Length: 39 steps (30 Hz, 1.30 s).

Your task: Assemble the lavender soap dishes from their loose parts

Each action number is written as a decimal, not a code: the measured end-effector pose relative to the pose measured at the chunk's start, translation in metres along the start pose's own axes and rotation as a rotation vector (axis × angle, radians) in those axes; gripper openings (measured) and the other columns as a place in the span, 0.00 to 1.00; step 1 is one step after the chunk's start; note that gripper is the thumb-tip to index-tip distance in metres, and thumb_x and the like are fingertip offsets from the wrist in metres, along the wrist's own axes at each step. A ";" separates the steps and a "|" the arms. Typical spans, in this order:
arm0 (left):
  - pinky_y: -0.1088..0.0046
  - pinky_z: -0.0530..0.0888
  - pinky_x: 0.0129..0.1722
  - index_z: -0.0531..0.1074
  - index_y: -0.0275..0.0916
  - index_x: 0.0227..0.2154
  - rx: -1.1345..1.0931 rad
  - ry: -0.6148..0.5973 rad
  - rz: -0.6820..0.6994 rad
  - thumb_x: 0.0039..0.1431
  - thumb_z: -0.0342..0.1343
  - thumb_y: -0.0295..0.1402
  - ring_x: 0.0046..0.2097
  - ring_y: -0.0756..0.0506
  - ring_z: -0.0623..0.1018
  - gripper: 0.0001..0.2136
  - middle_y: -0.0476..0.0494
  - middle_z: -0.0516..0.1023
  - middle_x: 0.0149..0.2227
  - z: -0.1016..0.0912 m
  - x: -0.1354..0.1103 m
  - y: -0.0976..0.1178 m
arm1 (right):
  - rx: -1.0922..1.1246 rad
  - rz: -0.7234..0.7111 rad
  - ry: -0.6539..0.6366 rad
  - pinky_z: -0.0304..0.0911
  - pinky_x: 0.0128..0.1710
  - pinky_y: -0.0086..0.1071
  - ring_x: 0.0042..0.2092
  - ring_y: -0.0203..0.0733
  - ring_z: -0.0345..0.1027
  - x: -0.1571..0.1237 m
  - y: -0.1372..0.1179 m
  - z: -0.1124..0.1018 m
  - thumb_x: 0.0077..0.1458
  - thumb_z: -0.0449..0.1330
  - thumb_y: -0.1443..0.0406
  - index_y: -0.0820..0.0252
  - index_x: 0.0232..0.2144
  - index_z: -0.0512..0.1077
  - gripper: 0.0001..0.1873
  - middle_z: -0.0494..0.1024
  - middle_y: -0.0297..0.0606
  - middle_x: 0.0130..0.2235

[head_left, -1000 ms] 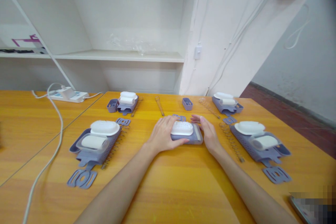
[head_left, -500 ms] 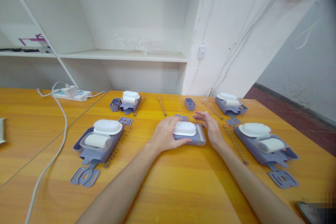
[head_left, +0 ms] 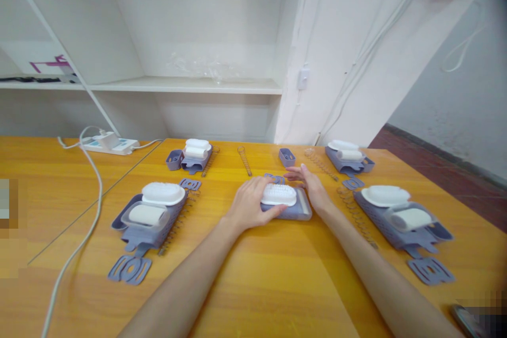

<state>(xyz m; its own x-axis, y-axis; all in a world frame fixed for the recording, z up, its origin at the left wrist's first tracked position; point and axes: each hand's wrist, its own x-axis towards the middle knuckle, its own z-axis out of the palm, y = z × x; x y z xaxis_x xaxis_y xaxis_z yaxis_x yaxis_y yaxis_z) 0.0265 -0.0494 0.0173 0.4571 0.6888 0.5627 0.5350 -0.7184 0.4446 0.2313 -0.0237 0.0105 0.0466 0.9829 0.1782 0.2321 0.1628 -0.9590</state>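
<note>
In the middle of the table, a white oval piece with rows of small studs or bristles (head_left: 279,195) lies on a grey-blue plastic holder (head_left: 283,212). My left hand (head_left: 253,203) grips the white piece from its left side, thumb at the front and fingers at the back. A clear plastic part (head_left: 303,203) sits at the holder's right end. My right hand (head_left: 312,187) is just behind and right of that end, fingers stretched leftward and holding nothing visible. Behind the holder lies a flat grey-blue slotted plate (head_left: 274,179), partly hidden.
Similar holder sets stand at left (head_left: 156,216), right (head_left: 402,219), back left (head_left: 196,156) and back right (head_left: 344,157). Metal spirals (head_left: 244,161) lie among them. A small grey-blue cup (head_left: 287,157) is at the back. A white cable (head_left: 95,206) crosses the left side from a power strip (head_left: 109,142).
My right hand has shifted slightly left and toward the back of the holder. My left hand keeps its grip on the white piece. The view has moved a little.
</note>
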 end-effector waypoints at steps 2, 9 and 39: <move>0.61 0.68 0.50 0.61 0.42 0.49 -0.006 -0.001 -0.005 0.52 0.54 0.49 0.49 0.40 0.72 0.25 0.40 0.72 0.48 -0.001 0.000 0.001 | -0.026 0.002 -0.042 0.64 0.42 0.39 0.43 0.45 0.71 0.003 -0.001 0.003 0.59 0.41 0.45 0.61 0.43 0.73 0.32 0.79 0.43 0.40; 0.60 0.69 0.49 0.62 0.42 0.48 0.005 -0.003 -0.010 0.52 0.53 0.48 0.49 0.40 0.72 0.23 0.40 0.72 0.47 -0.002 0.001 0.002 | -0.180 -0.037 -0.163 0.59 0.52 0.44 0.48 0.47 0.69 0.006 -0.001 0.006 0.58 0.45 0.46 0.58 0.41 0.75 0.28 0.78 0.41 0.43; 0.62 0.68 0.48 0.60 0.39 0.48 0.215 0.210 -0.190 0.53 0.54 0.50 0.48 0.41 0.70 0.25 0.40 0.69 0.44 0.010 0.003 -0.016 | -1.229 -0.013 -0.266 0.61 0.25 0.35 0.26 0.48 0.73 -0.052 -0.068 -0.004 0.45 0.56 0.62 0.57 0.17 0.74 0.11 0.78 0.47 0.24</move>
<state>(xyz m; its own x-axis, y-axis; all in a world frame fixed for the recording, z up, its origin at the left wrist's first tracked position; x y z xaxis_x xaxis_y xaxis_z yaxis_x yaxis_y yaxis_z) 0.0263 -0.0348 0.0052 0.1911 0.7572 0.6246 0.7438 -0.5270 0.4112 0.2169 -0.0863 0.0668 -0.1264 0.9920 -0.0005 0.9877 0.1258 -0.0929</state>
